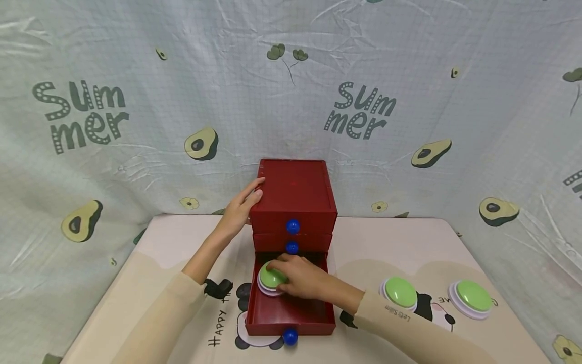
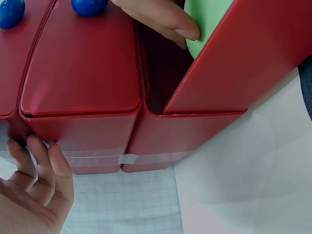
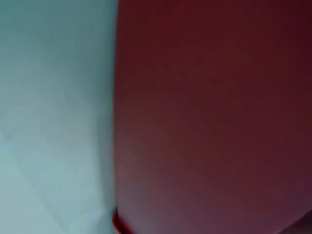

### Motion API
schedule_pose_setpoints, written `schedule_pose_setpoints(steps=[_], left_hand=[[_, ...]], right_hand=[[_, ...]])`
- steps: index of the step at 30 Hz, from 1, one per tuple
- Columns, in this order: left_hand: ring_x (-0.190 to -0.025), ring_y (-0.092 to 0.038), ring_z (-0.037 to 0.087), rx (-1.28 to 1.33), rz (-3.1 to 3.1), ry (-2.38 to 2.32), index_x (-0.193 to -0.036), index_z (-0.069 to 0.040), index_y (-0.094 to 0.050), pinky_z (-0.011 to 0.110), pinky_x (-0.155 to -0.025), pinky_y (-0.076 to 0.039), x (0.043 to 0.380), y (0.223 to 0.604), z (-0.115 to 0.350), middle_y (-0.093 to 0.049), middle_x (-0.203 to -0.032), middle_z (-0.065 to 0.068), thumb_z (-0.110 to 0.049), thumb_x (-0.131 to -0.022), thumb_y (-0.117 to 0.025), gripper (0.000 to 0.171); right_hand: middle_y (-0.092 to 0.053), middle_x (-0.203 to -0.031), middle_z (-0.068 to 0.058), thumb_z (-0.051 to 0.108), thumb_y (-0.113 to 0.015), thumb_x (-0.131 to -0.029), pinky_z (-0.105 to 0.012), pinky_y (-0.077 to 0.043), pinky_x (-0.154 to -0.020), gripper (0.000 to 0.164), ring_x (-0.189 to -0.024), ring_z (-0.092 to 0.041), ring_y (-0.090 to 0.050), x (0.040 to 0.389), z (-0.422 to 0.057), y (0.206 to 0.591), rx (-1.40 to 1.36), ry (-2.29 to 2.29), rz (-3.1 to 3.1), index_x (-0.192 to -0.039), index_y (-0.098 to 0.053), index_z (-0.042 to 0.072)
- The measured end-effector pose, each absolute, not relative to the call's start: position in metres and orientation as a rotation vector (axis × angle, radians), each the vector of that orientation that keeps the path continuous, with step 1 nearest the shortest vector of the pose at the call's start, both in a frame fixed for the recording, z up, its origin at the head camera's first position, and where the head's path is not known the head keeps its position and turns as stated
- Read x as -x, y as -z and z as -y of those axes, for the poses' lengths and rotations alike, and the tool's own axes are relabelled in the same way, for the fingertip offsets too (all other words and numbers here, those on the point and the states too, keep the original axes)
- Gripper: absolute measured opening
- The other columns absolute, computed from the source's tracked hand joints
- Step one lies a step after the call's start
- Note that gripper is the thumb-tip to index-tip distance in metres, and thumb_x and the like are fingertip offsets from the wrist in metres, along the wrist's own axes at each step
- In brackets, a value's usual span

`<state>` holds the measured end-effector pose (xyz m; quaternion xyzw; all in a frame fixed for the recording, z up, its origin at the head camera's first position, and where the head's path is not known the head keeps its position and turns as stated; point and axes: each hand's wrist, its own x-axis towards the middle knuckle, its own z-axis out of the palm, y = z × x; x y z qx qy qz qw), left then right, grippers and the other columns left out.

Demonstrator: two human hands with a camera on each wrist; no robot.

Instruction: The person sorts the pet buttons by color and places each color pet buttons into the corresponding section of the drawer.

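Observation:
A red drawer cabinet (image 1: 295, 187) with blue ball knobs stands against the back cloth. Its bottom drawer (image 1: 313, 328) is pulled out towards me. Inside, my right hand (image 1: 303, 279) grips a green domed push button (image 1: 272, 278) on a white base, near the drawer's left wall. With loosely bent fingers, my left hand (image 1: 236, 211) rests against the cabinet's left side near the top; the left wrist view shows its fingertips (image 2: 58, 156) touching the red side. Close-up red plastic (image 3: 209, 117) fills most of the right wrist view, where the right hand is hidden.
Two more green push buttons, one nearer (image 1: 401, 292) and one farther right (image 1: 473, 297), lie on the table to the right. The upper two drawers, with blue knobs (image 1: 293, 226), are closed. A printed cloth (image 1: 273, 111) hangs behind the table.

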<state>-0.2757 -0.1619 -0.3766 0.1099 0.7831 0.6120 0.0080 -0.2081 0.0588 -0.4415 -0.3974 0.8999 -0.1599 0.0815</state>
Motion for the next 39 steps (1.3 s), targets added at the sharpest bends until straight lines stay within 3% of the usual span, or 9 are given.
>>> schedule_pose_setpoints(steps=[10, 21, 28, 31, 39], left_hand=[[-0.113, -0.067, 0.036, -0.345, -2.446, -1.914, -0.158, -0.041, -0.038, 0.034, -0.074, -0.062, 0.275, 0.376, 0.162, -0.051, -0.152, 0.016, -0.049, -0.108, -0.046, 0.052], [-0.114, -0.066, 0.036, -0.347, -2.457, -1.906, -0.159, -0.041, -0.037, 0.034, -0.075, -0.062, 0.275, 0.378, 0.162, -0.050, -0.154, 0.015, -0.048, -0.108, -0.045, 0.052], [-0.118, -0.065, 0.040, -0.353, -2.460, -1.909, -0.159, -0.041, -0.036, 0.035, -0.076, -0.062, 0.276, 0.377, 0.162, -0.047, -0.158, 0.014, -0.048, -0.108, -0.045, 0.052], [-0.120, -0.064, 0.041, -0.358, -2.466, -1.901, -0.159, -0.042, -0.036, 0.037, -0.078, -0.063, 0.276, 0.376, 0.162, -0.044, -0.160, 0.013, -0.048, -0.108, -0.045, 0.053], [-0.121, -0.063, 0.041, -0.364, -2.446, -1.910, -0.159, -0.041, -0.036, 0.038, -0.079, -0.063, 0.276, 0.378, 0.162, -0.045, -0.159, 0.013, -0.048, -0.108, -0.045, 0.053]], right_hand=[[-0.067, -0.135, -0.007, 0.022, -0.078, -0.092, -0.032, -0.058, -0.099, 0.042, -0.117, -0.020, -0.069, 0.204, -0.060, 0.446, 1.176, 0.508, -2.768, -0.132, -0.067, 0.020], [-0.056, -0.150, -0.005, 0.027, -0.077, -0.092, -0.044, -0.052, -0.110, 0.054, -0.137, -0.024, -0.056, 0.201, -0.078, 0.439, 1.150, 0.498, -2.663, -0.143, -0.059, 0.026], [-0.066, -0.135, -0.003, 0.028, -0.077, -0.094, -0.039, -0.057, -0.103, 0.048, -0.123, -0.021, -0.063, 0.197, -0.114, 0.422, 1.121, 0.664, -2.644, -0.138, -0.063, 0.018], [-0.068, -0.132, -0.006, 0.023, -0.077, -0.093, -0.042, -0.058, -0.099, 0.045, -0.119, -0.025, -0.065, 0.196, -0.136, 0.417, 1.105, 0.775, -2.651, -0.135, -0.064, 0.013], [-0.069, -0.129, -0.003, 0.015, -0.085, -0.085, -0.038, -0.059, -0.096, 0.053, -0.114, -0.025, -0.068, 0.193, -0.213, 0.417, 1.039, 0.957, -2.702, -0.133, -0.064, 0.017]])
